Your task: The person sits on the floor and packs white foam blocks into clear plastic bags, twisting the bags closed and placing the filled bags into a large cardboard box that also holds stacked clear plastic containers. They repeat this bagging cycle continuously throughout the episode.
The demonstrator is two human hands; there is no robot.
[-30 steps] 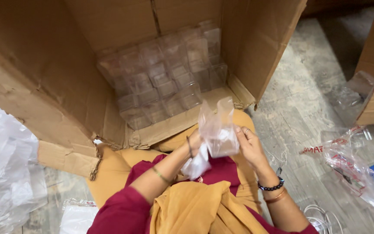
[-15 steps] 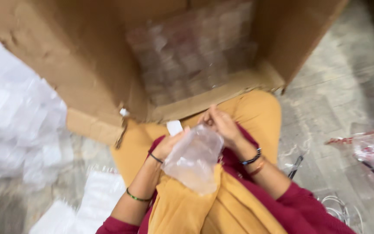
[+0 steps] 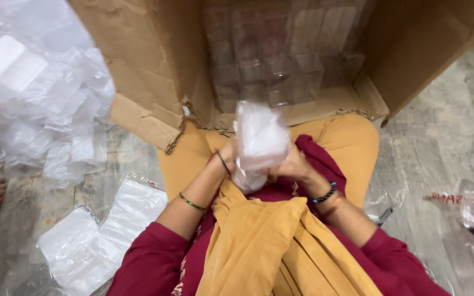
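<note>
Both hands, left hand (image 3: pixel 229 156) and right hand (image 3: pixel 292 164), are holding a blurred clear plastic bag (image 3: pixel 260 137) over the lap. A cardboard box (image 3: pixel 154 71) of clear containers (image 3: pixel 281 60) is lying open just ahead.

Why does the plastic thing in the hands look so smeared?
Head view: the clear plastic bag between the left hand and right hand is motion-blurred; the cardboard box stays sharper; light is soft, with no hard shadows.

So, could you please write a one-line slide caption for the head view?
Both hands, left hand and right hand, hold a clear plastic packet before an open cardboard box.
</note>
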